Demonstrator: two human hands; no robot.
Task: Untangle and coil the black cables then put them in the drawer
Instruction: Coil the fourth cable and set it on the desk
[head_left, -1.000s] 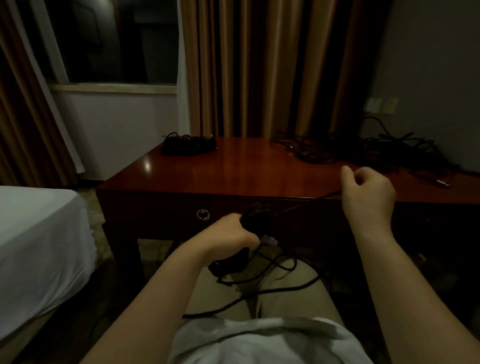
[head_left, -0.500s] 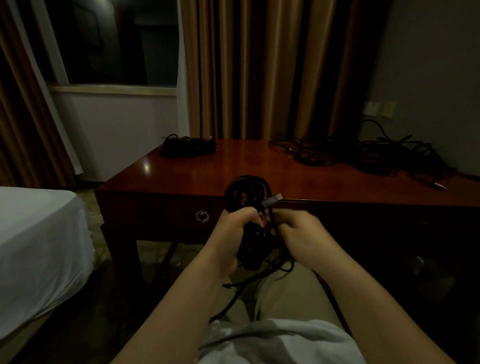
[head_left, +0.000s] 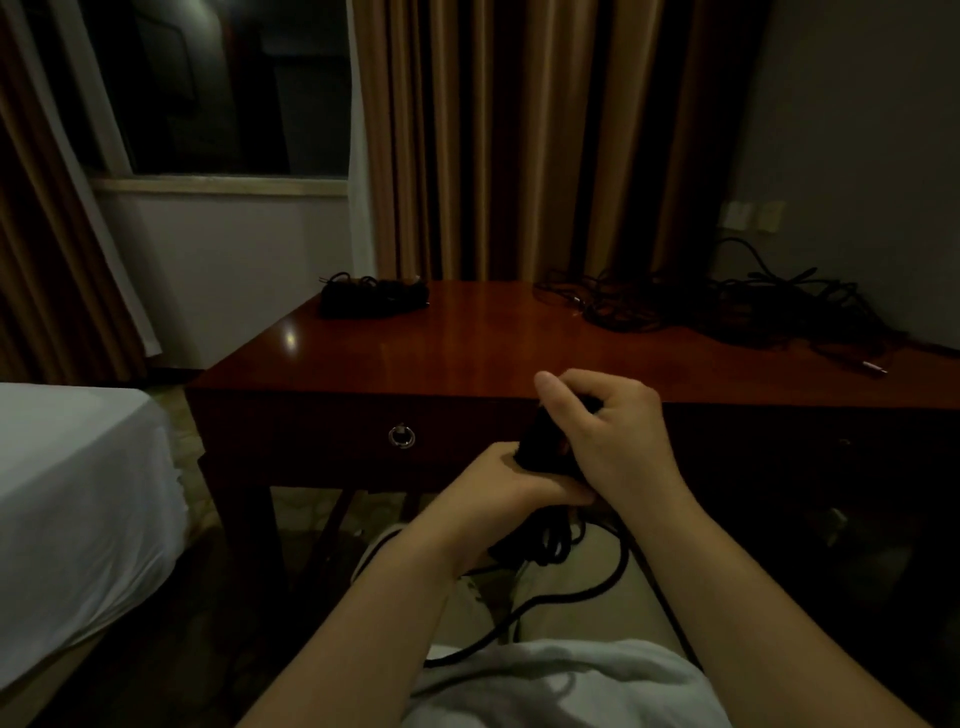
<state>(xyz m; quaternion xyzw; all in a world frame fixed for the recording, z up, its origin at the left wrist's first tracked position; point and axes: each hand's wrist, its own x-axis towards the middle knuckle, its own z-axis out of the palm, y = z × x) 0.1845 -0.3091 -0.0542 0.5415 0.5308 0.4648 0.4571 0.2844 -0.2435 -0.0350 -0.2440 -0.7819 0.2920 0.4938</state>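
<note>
I hold a coiled black cable (head_left: 540, 447) in front of the desk's edge. My left hand (head_left: 498, 483) grips the coil from below. My right hand (head_left: 608, 431) curls over its top, thumb raised. Loose loops of the same cable (head_left: 582, 592) hang down across my lap. A tangled heap of black cables (head_left: 727, 306) lies on the desk's far right. A small coiled black bundle (head_left: 374, 297) sits at the desk's far left corner. The drawer (head_left: 363, 436) in the desk front is shut; its ring pull (head_left: 401, 435) shows.
The dark wooden desk (head_left: 467, 343) stands against brown curtains (head_left: 498, 135). A white bed (head_left: 72, 499) is at the left. A loose plug end (head_left: 875, 368) lies near the desk's right front. Wall sockets (head_left: 750, 215) are above the heap.
A second ago my right hand was stretched out to the right pulling the cable; it came back to the coil. Both hands now close around the coil, slightly further right.
</note>
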